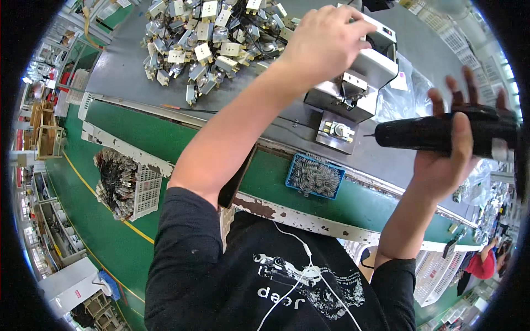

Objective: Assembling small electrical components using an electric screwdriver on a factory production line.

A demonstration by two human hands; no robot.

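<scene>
My left hand [328, 44] is over the top of a white machine with black side panels [381, 60], its fingers bent and bunched at the opening; anything between the fingertips is hidden. My right hand [441, 165] holds a black electric screwdriver [414, 134] sideways, bit pointing left, with the thumb across the body and several fingers raised behind it. Below the machine, a small part of white and brass colour [338, 131] sits in a metal fixture block [326, 140] on the bench. The screwdriver's tip is just right of this block, apart from it.
A large heap of metal and white socket-like parts [215, 44] covers the far left of the grey bench [132, 66]. A blue tray [288, 177] of small springs stands near the front edge. Clear plastic bags [411, 91] lie right of the machine. A white crate [148, 190] of wired parts stands left.
</scene>
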